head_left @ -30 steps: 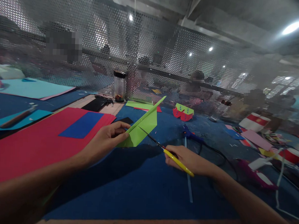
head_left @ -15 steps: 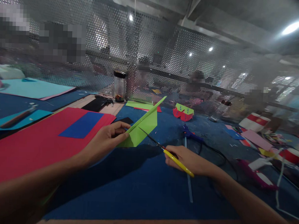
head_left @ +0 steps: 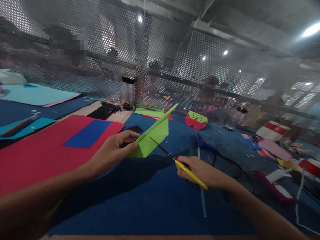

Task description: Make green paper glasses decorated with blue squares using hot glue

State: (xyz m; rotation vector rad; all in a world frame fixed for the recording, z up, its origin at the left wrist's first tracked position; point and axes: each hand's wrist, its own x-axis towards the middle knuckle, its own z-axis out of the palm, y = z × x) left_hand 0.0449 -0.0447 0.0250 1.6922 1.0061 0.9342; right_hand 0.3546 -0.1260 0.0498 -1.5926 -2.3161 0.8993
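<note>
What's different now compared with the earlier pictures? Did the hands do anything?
Nothing visibly changed. The left hand still holds the folded green paper, and the right hand still holds the yellow-handled scissors. The red paper and blue glue gun stayed put too.

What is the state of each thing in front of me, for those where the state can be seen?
Green paper: creased, held up in the fingers of the left hand.
Scissors: held in the right hand, tip at the green paper; blade opening unclear.
Red paper: lying flat.
Blue paper: flat on the red paper.
Jar: upright, lid on.
Glue gun: laid down; power unclear.
</note>
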